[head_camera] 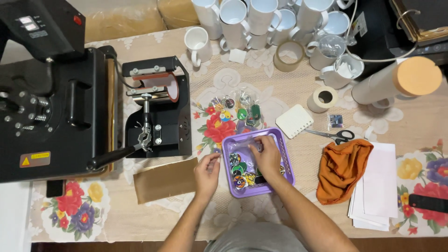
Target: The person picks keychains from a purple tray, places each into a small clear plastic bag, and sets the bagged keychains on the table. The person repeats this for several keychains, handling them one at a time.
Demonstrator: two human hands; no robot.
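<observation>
**Hands sort round badges in a lilac basket beside a mug press**

Seen from above, a desk under a lace cloth with printed flowers carries a small printing set-up. At far left sits a black flat heat press, heavy and metal. Just beside it stands a smaller mug press, its curved orange-brown sleeve facing up and its lever handle angled toward the desk's near edge. A brown sheet lies flat before it, within easy reach.

At centre, the left hand hovers at the basket's left rim, fingers pinched on something too small to identify. The right hand reaches into the purple basket, a slotted plastic tray, fingers curled around a clear plastic wrapper among glossy round badges. More bagged badges lie just behind the basket.

Further right: a white perforated card, masking-tape rolls, scissors, a crumpled orange cloth resting on stacked white paper. Glazed white mugs crowd the far edge.
</observation>
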